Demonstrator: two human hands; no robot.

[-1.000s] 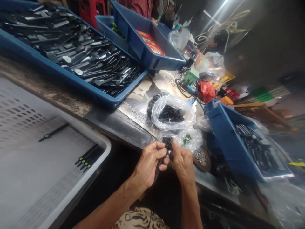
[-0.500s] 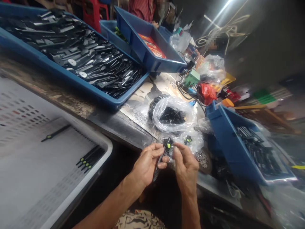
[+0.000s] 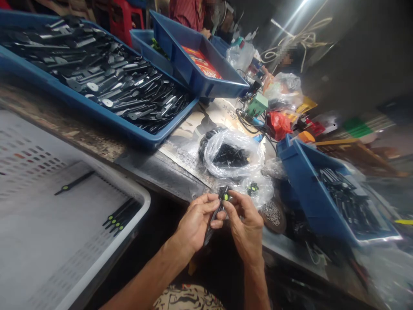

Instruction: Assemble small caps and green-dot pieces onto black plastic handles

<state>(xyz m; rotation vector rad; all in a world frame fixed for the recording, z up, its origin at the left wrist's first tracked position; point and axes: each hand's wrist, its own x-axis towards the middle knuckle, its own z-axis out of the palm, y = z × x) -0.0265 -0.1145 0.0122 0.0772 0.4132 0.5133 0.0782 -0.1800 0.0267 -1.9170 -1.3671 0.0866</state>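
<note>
My left hand (image 3: 196,221) is wrapped round a long black plastic handle (image 3: 211,228), which slants upward between my hands. A round yellow-green button (image 3: 226,197) shows near its upper end. My right hand (image 3: 247,224) pinches that end beside the button with thumb and forefinger. Just beyond my hands lie a clear bag with black and green pieces (image 3: 253,188) and a bigger clear bag of small black parts (image 3: 230,156). A round dish of small metal pins (image 3: 272,214) sits right of my right hand.
A white crate (image 3: 146,202) at left holds several black handles with green buttons. Behind it, a long blue tray (image 3: 155,138) is heaped with black handles. Another blue bin (image 3: 300,189) of black parts tilts at right. Across the table, a person in a red sleeve (image 3: 187,13) is partly visible.
My right thumb and forefinger have closed in on the handle's upper end by the green button. My left hand keeps its hold. The view has shifted slightly.
</note>
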